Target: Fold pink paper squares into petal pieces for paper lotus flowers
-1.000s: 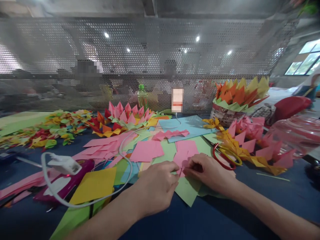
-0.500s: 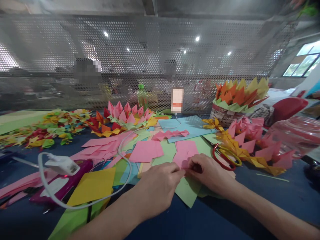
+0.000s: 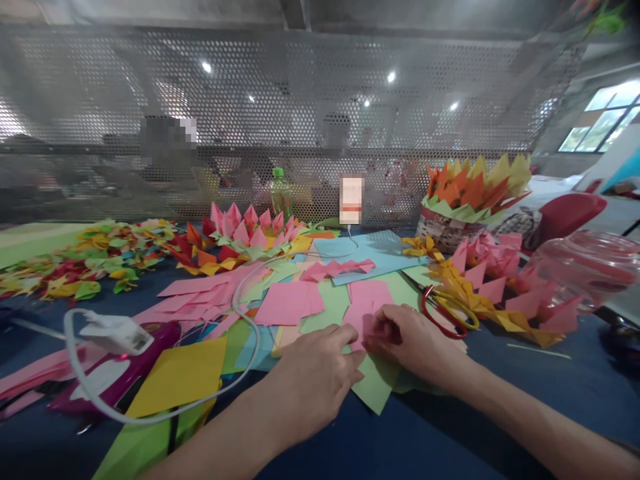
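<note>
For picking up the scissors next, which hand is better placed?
Right, probably: the right hand, though at the pink paper, is close to the scissors; the left hand is farther off.

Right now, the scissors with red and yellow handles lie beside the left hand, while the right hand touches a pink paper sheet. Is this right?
Not the left hand: the head view shows the scissors beside the right hand, which does touch a pink paper sheet.
</note>
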Demonstrator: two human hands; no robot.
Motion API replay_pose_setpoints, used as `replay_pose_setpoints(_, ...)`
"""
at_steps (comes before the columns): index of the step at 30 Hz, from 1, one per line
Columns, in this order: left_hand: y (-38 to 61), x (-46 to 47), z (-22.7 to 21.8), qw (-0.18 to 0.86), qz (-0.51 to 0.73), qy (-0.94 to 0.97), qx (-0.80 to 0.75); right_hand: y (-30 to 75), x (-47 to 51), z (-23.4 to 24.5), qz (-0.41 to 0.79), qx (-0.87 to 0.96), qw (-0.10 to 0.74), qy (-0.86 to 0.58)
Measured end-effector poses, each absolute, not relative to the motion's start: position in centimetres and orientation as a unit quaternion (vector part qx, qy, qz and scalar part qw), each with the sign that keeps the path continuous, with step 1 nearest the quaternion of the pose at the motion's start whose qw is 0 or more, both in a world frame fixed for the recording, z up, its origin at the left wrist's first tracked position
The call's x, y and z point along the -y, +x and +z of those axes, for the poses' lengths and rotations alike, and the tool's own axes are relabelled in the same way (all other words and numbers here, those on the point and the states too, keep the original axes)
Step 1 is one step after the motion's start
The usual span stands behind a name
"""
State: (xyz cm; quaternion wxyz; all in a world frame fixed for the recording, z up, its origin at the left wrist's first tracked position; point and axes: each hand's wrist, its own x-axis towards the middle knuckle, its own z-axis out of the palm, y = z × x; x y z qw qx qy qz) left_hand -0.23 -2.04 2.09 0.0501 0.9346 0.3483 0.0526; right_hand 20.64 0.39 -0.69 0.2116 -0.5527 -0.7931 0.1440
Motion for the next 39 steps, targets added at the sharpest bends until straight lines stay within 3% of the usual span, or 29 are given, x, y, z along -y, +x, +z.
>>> replay_pose_setpoints(24,-0.5,2.2,2.3,0.049,0.037,0.936,-0.347,20.6,0.1,-0.3,0.143,0.791,0.201,-0.559)
replay_pose_setpoints(39,-0.7,2.1,2.0,0.043,0.076,0.941,-0.328,23.9,-2.0,-0.6,0.242,0.814,0.25,-0.464)
